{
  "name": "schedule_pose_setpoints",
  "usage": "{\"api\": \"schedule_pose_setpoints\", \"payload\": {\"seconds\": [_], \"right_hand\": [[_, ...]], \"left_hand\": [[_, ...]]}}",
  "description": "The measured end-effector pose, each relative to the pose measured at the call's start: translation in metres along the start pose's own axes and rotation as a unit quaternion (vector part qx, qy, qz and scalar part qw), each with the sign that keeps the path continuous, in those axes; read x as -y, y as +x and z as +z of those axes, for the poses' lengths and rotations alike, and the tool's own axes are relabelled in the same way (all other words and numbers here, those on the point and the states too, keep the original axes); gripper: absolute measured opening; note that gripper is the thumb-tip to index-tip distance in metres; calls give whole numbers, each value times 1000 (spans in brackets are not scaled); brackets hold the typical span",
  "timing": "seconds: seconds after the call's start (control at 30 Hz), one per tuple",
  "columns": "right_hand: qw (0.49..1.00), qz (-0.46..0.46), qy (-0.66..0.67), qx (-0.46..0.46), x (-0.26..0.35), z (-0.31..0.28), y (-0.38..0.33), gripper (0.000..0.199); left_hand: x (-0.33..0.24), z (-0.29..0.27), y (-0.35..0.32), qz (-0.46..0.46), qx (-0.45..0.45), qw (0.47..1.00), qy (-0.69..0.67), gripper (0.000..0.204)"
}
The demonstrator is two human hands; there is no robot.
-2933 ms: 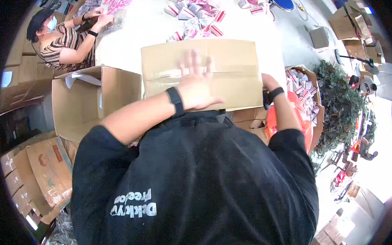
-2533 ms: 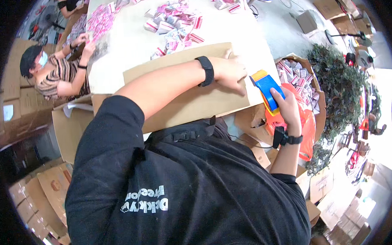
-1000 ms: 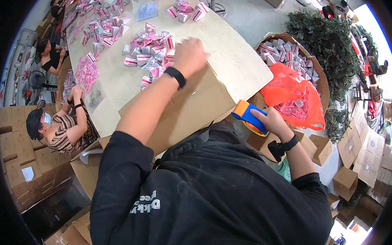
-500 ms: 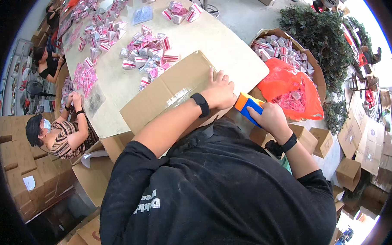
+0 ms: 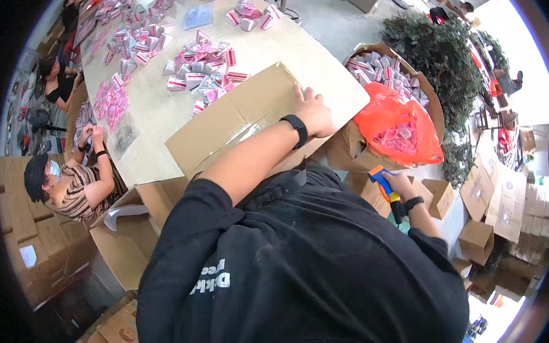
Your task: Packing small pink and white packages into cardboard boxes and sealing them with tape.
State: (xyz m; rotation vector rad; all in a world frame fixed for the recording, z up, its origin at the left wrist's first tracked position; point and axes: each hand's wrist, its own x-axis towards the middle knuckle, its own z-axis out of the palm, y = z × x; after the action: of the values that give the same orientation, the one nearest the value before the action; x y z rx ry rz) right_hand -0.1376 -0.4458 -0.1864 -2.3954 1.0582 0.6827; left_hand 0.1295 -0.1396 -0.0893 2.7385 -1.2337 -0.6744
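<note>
Pale worktable [image 5: 319, 67] strewn with small pink-and-white packets [image 5: 201, 56]; a flattened cardboard box [image 5: 242, 121] lies on its near edge. Left hand [image 5: 315, 112] — fingers spread, palm pressed flat on the box's far right corner, holding nothing. Right hand [image 5: 399, 185] is lowered beside the body, well off the table, clamped round an orange-and-blue tape dispenser [image 5: 383, 181] — just below an orange bag [image 5: 400, 128] of packets.
</note>
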Motion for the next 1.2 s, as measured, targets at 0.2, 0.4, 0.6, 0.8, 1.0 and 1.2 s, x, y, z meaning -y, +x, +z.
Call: {"api": "schedule_pose_setpoints", "payload": {"seconds": [0.2,0.4,0.6,0.8,1.0,1.2], "right_hand": [[997,35,-16,-69,-19,54,-11,59],[996,-39,33,-68,-89,104,-6,61],[989,-141,-54,-11,-194,126,52,62],[985,-153,-78,-5,-211,120,94,48],[974,72,214,6,-189,179,159,74],[979,-4,203,-19,-159,203,180,59]], "left_hand": [[69,11,54,74,-33,991,-106,52],[144,-24,57,-59,-134,989,21,56],[150,-36,29,-115,-113,982,-94,66],[178,-35,-79,-137,126,968,-170,79],[167,74,-240,-357,-169,825,-404,62],[84,37,-229,-514,-198,682,-481,54]]}}
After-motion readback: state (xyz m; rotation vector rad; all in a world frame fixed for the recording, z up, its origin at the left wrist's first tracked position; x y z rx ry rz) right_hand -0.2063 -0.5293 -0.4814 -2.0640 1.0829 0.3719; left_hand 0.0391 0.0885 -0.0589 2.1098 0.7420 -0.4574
